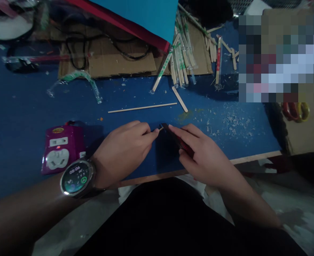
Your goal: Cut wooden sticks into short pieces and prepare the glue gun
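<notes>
My left hand (130, 142), a watch on its wrist, pinches a thin wooden stick (161, 128); only a short end shows past the fingertips. My right hand (199, 149) is wrapped round what looks like a black-and-red utility knife (180, 141), its dark front part meeting the stick's end. The fingers cover much of both. Just beyond my hands, a long wooden stick (142, 107) lies flat on the blue table (135, 89). To its right is a short flat wooden stick (179, 99).
Wrapped chopsticks (182, 65) lie on cardboard (119, 65) at the back, under a blue sheet (148, 17). A purple power socket (62, 147) stands at left. White shavings (237, 121) cover the right side. Red and yellow scissor handles (302, 112) rest on a cardboard box (312, 133).
</notes>
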Demonstrator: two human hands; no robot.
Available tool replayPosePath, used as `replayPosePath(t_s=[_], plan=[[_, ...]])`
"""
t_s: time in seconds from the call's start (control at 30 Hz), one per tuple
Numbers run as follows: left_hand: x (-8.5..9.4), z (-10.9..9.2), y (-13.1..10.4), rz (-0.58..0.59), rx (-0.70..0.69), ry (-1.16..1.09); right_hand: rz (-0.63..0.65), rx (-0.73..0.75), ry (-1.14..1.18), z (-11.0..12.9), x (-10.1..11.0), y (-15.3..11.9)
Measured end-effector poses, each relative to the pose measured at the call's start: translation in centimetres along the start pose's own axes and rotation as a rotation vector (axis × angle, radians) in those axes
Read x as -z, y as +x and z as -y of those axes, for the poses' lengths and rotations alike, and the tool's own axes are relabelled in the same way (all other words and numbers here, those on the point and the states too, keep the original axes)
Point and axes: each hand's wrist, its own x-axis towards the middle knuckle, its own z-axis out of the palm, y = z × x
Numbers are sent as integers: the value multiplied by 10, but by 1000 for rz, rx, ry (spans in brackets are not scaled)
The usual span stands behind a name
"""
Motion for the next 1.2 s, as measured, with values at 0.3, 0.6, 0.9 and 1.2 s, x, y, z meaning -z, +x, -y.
replayPosePath(t_s=[0.3,0.6,0.9,1.2], plan=[[-1,-1,0,25,32,-21,-7,-6,-16,0,-1,0],[-1,-1,0,33,39,-34,-11,4,-4,0,-2,0],[-1,-1,-1,20,21,-19,1,7,-42,1,-2,2],[-2,0,-1,0,41,-35,19,34,-182,7,-2,3]])
